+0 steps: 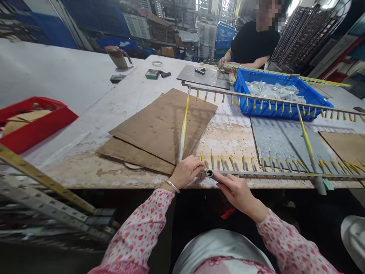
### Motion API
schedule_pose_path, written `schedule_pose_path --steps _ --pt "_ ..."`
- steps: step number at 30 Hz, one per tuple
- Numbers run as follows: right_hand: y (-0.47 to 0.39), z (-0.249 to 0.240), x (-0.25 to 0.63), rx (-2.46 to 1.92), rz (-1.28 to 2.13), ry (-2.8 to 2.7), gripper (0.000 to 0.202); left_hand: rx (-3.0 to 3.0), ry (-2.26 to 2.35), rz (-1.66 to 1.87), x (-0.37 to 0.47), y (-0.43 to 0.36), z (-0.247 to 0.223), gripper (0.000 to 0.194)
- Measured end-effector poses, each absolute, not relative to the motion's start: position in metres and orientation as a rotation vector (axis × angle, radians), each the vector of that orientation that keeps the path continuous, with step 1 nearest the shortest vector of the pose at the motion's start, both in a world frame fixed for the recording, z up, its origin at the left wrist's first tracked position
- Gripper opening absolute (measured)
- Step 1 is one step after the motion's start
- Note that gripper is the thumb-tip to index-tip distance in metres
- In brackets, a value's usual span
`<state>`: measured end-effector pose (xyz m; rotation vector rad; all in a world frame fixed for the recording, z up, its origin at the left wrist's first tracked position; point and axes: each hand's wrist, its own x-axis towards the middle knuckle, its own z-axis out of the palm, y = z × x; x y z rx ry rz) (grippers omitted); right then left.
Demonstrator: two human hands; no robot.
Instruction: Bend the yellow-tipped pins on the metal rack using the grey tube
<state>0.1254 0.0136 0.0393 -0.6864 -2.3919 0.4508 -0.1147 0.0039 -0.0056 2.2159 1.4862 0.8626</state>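
A long metal rack lies across the table, its near rail (256, 173) at the front edge carrying a row of small grey pieces with yellow ends and thin wire hooks. My left hand (186, 171) is closed at that rail's left end, its thumb and fingers pinching a small yellow hooked piece (202, 157); the fingers partly cover it. Wrapped round a short grey metal tube (210, 173), my right hand (238, 192) is just to the right. The tube's round open end faces up, close to my left fingertips.
The rack's raised far rail (211, 90) holds similar hanging pieces. Behind it stands a blue bin (248, 110) with clear plastic bags. Brown cardboard sheets (159, 125) lie left of centre, a red tray (42, 125) farther left. A person (251, 43) works across the table.
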Motion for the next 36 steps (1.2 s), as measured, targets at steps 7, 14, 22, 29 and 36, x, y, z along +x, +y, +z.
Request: schedule_pose_path --steps 7,14,22,29,36 --pt "0.011 0.038 0.126 -0.621 0.505 -2.294 0.035 2.205 1.555 0.877 -0.113 0.001 -0.006 0.024" --pt "0.011 0.040 0.128 -0.597 0.563 -2.227 0.035 2.159 1.557 0.942 -0.111 -0.002 -0.003 0.026" --pt "0.016 0.042 0.134 -0.675 0.495 -2.251 0.032 2.132 1.560 1.010 -0.110 -0.002 -0.004 0.022" --pt "0.014 0.040 0.134 -0.673 0.418 -2.323 0.030 2.130 1.596 1.015 -0.108 -0.003 -0.005 0.023" --pt "0.014 0.044 0.138 -0.580 0.432 -2.202 0.032 2.117 1.646 1.020 -0.106 -0.004 -0.007 0.021"
